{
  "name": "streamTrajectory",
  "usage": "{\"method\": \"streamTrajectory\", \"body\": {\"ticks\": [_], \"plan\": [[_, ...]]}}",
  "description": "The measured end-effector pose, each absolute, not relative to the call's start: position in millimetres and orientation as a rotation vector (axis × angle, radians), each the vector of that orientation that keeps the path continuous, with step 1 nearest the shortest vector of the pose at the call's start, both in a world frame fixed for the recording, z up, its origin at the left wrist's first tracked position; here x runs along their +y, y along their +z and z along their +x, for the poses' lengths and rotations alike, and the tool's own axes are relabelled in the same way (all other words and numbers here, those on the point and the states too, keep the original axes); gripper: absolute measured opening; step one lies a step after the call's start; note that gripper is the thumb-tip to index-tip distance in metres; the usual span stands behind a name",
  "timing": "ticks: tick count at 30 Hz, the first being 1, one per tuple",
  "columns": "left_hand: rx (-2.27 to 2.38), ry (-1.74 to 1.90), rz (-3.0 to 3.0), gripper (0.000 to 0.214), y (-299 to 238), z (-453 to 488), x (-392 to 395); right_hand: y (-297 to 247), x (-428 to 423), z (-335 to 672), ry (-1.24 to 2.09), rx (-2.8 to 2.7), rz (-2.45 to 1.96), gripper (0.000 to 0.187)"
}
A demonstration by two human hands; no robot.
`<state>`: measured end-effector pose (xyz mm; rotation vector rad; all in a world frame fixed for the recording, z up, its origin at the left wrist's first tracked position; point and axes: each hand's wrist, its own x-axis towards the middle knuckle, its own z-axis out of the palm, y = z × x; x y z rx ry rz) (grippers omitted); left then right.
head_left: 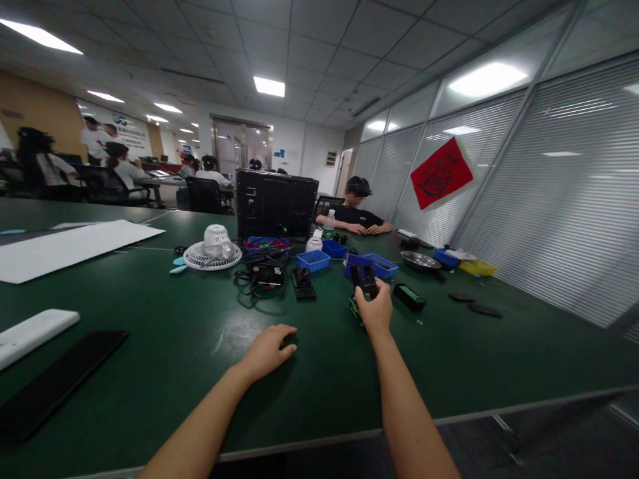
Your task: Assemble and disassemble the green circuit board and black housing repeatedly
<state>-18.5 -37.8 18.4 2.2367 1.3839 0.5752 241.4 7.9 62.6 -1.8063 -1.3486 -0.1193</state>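
Observation:
My left hand (268, 349) rests on the green table (194, 372), its fingers loosely bent and the thumb apart, holding nothing. Farther forward and to the right, my right hand (377, 309) grips a black plastic housing (366, 282) with openings in its face; its exact kind I cannot make out. Just below and left of that hand, a small green circuit board (356, 310) shows in part. On the right lies a black box-shaped case (409, 297) with a green top. A black part with a round knob-like piece (303, 285) stands left of the right hand.
Blue trays (313, 261), a tangle of black cables (244, 283), a white fan (213, 253) and a large black panel (277, 205) stand farther back. A metal dish (421, 261) and yellow tray (478, 267) are at right. Opposite sits a person (355, 211) with both hands on the table.

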Motion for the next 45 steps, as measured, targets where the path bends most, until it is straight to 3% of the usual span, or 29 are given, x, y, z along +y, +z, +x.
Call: {"method": "streamTrajectory", "body": {"ticks": [7,13,16,19,25,28,34,39,45], "plan": [[1.372,0.595,2.251,0.039,18,-20,-38,47,14,216,0.092,-1.705,-1.952,0.05],[1.368,0.602,2.275,0.04,17,-20,-37,33,14,206,-0.24,-1.978,-2.061,0.057],[1.367,0.602,2.276,0.04,16,-20,-36,32,12,202,-0.428,-2.022,-2.052,0.045],[1.356,0.61,2.28,0.04,15,-20,-36,32,10,196,-0.466,-2.061,-1.997,0.037],[1.343,0.629,2.289,0.04,12,-19,-34,27,1,174,-0.545,-2.176,-1.855,0.05],[1.346,0.636,2.279,0.04,11,-19,-34,28,-2,166,-0.568,-2.191,-1.761,0.048],[1.308,0.639,2.312,0.04,11,-21,-34,43,10,207,-0.499,-1.799,-1.931,0.039],[1.326,0.624,2.312,0.04,11,-22,-33,52,17,263,-0.297,-1.476,-2.332,0.047],[1.313,0.611,2.312,0.04,12,-21,-34,45,22,267,0.047,-1.548,-2.5,0.053]]}}
